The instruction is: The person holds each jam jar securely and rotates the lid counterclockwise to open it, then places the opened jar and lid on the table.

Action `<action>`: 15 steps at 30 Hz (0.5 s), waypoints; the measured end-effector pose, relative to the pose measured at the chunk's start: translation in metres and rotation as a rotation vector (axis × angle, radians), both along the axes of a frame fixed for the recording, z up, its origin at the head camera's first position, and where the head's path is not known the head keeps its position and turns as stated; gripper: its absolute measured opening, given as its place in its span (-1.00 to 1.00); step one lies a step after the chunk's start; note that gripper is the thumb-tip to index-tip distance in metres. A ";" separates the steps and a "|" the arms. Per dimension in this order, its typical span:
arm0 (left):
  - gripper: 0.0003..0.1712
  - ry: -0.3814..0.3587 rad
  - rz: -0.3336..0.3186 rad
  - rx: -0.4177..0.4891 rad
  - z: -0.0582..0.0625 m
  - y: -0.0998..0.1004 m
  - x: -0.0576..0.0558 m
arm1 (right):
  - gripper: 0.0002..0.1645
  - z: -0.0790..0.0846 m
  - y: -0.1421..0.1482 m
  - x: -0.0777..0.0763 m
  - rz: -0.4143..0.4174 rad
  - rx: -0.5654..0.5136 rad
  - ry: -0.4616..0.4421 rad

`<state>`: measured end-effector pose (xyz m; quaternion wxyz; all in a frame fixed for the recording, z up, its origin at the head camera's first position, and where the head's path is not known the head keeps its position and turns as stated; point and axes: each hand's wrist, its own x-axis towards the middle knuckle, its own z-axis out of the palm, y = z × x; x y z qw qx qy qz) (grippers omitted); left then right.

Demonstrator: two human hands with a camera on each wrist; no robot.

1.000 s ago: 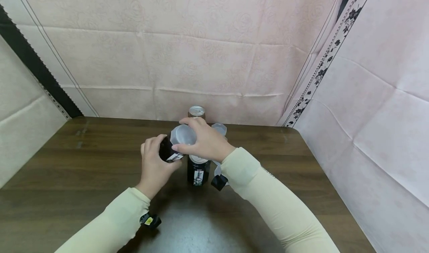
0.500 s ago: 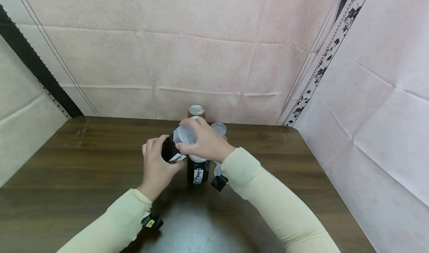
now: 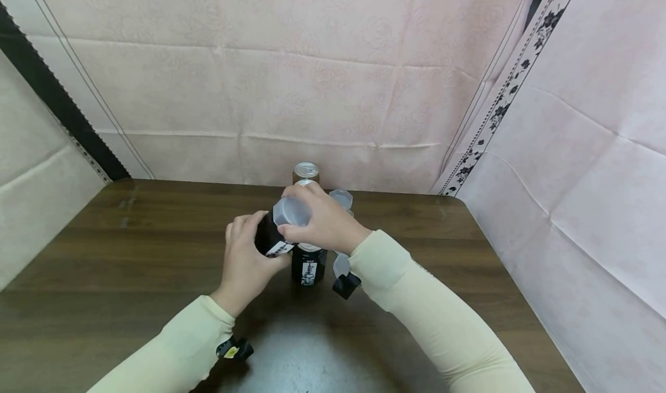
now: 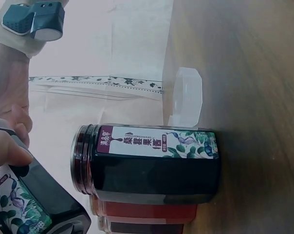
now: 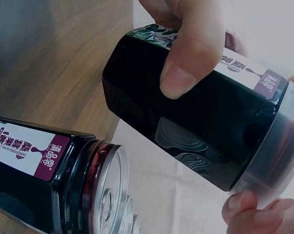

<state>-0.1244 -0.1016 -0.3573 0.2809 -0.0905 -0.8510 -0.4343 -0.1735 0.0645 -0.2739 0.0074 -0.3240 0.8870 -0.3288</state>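
A dark jam jar (image 3: 269,236) with a white and purple label hangs tilted above the table, gripped around its body by my left hand (image 3: 244,263). Over the jar's top sits a translucent plastic cap (image 3: 291,211), held at its rim between the thumb and fingers of my right hand (image 3: 328,222). In the right wrist view the cap (image 5: 271,151) still covers the jar's end. Just below my hands a similar jar (image 4: 152,168) stands upright, its silver pull-tab lid (image 5: 110,190) bare. My right hand partly hides the jars behind.
More jars line up behind the near one, including a red one (image 4: 147,210); the farthest shows a silver lid (image 3: 307,169). Loose translucent caps lie to their right, one near the back (image 3: 341,198) and another cap (image 3: 341,264) by my right wrist. Pale cloth (image 3: 333,92) hangs behind the brown table (image 3: 130,254).
Both hands have shifted slightly to the right together with the tilted jar and its cap. The standing jars and loose caps have stayed in place.
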 end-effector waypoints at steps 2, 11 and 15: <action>-0.17 -0.009 -0.011 -0.017 0.002 0.000 0.002 | -0.38 0.000 0.001 0.001 0.005 0.001 0.017; -0.14 0.019 -0.015 -0.109 0.003 0.000 0.008 | -0.38 0.002 0.005 0.008 0.042 -0.002 0.079; -0.15 0.038 -0.011 -0.134 0.003 0.000 0.010 | -0.38 0.003 0.006 0.011 0.063 -0.006 0.095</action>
